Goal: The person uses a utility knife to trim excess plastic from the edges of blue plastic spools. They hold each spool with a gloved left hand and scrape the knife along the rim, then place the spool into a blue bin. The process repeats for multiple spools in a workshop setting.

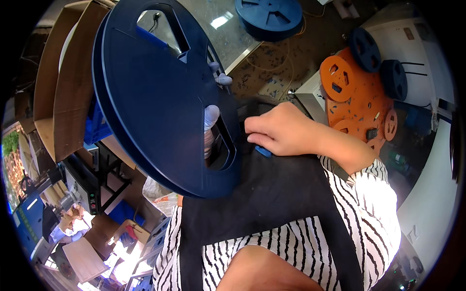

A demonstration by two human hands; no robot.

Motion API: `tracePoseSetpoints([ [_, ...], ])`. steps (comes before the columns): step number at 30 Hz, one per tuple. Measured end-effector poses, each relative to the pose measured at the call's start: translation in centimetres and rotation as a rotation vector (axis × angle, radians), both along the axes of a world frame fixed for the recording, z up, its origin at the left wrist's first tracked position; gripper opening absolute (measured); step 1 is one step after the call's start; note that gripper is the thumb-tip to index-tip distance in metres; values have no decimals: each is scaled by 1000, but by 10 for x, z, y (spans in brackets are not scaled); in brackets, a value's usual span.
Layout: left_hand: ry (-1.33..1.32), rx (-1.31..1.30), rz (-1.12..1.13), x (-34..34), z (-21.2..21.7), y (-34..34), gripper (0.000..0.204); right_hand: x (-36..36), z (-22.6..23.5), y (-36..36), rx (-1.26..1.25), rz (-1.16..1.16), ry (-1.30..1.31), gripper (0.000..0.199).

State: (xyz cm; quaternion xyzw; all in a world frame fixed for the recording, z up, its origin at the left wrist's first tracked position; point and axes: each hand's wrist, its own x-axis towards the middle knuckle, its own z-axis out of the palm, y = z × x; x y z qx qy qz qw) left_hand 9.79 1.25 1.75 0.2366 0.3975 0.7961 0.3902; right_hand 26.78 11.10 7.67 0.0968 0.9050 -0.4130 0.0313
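A large dark blue plastic reel (155,102) stands tilted in front of my chest, its two round flanges close together. My left hand (210,119) grips it through the cut-out windows; the thumb shows in the lower window and other fingertips poke out of an upper one, all in pale coverings. The rest of that hand is hidden behind the reel. Beside the reel's right rim, my bare right hand (281,128) is closed, fingers curled. A small blue piece (263,151) sticks out below its fingers; what it belongs to is hidden.
A blue reel (269,19) lies on a glass-topped surface ahead. To the right, an orange board (357,99) bears orange discs (336,77) and dark blue reels (365,50), near a white machine (412,43). An open cardboard box (68,92) is at left. Scraps litter the floor.
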Motion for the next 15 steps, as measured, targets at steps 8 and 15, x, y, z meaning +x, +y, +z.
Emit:
tracePoseSetpoints([
  [8,54,-135,-2,2,-5,-6,99,-22,0,10,107,-91,132,15],
  [15,-25,-112,-68,-5,-14,-8,98,-6,2,1,-26,9,38,16],
])
